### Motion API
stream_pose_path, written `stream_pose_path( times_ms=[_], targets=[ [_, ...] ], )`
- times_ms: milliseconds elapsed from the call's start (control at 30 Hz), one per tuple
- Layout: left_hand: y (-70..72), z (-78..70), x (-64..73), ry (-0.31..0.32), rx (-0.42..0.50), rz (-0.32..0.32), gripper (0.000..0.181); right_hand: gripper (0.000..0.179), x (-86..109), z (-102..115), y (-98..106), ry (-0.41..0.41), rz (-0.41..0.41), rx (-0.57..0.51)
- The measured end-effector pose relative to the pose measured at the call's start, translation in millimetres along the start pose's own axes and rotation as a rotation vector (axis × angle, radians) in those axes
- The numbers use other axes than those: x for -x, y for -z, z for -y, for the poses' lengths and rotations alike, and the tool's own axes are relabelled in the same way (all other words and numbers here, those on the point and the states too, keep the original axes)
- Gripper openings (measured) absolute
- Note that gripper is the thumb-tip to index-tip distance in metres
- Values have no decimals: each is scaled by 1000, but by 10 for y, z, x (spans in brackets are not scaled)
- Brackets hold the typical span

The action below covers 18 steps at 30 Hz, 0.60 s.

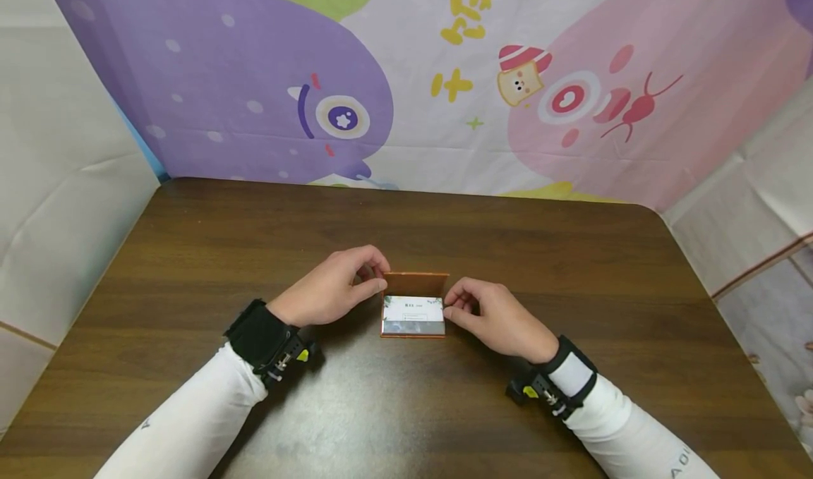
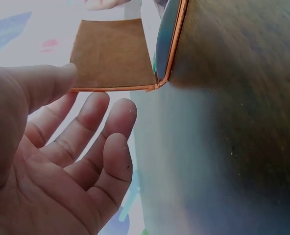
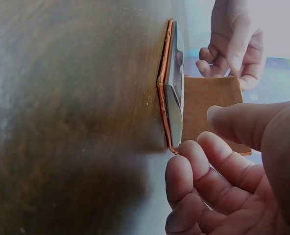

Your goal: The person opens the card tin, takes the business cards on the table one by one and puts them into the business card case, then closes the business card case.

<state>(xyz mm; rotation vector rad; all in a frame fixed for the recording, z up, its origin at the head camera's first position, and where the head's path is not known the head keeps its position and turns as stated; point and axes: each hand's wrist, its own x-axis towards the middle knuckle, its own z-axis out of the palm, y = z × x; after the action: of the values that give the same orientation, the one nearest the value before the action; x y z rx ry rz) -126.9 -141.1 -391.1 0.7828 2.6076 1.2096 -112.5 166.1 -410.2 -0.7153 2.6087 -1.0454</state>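
A small brown card case (image 1: 413,334) stands open on the table, its flap (image 1: 416,282) raised at the back. Inside lies a white printed card (image 1: 413,308) with leaf designs, above a grey-silver lower strip. My left hand (image 1: 336,285) pinches the flap's left edge, the thumb on its inner face; in the left wrist view the other fingers (image 2: 116,159) curl loosely below the edge. At the case's right side is my right hand (image 1: 502,317), thumb and forefinger parted. The right wrist view shows its bent fingers (image 3: 179,176) near the flap; contact is unclear.
The case stands on a dark brown wooden table (image 1: 406,408). A cartoon-printed cloth (image 1: 438,161) hangs along the back edge, with pale cloth walls (image 1: 76,168) at the sides. Both wrists carry black straps with small cameras.
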Motion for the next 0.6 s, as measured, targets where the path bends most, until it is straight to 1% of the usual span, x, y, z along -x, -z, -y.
stream_pose_path(
  times_ms=[267, 600],
  targets=[
    [-24, 4, 20, -13, -6, 9, 7, 6, 2, 13, 1, 9, -5, 6],
    [-45, 2, 52, -26, -11, 13, 6, 7, 11, 19, 16, 13, -2, 1]
  ],
)
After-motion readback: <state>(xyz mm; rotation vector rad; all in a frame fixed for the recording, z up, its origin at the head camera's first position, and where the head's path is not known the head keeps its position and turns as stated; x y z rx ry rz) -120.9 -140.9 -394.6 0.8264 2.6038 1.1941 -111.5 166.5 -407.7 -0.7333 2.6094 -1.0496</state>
